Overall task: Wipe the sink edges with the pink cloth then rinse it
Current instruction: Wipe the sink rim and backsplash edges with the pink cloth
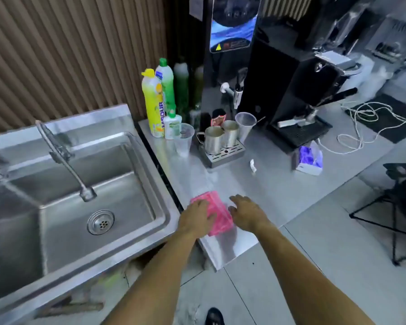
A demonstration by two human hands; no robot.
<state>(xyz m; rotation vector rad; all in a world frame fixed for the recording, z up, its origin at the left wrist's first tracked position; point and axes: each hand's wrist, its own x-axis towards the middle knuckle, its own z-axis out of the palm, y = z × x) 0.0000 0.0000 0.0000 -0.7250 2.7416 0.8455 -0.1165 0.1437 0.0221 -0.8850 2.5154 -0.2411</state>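
One camera sits on my head (wide-angle), facing forward and down. It looks steeply onto the counter point(279, 184), close over my forearms.

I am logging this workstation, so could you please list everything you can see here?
Folded pink cloth: one, counter's near end, under left hand.
Stainless steel sink: one, left; curved metal tap over basin.
Yellow detergent bottle: one, counter's back.
Green detergent bottle: one, behind yellow.
Small white bottle: one, before them.
Clear plastic cups: two.
Steel jugs: two, on drip tray.
Black machine: one, right.
Tissue pack: one, purple-white.
White cable: one, coiled.
Left hand: on cloth.
Right hand: open, at the cloth's right edge.
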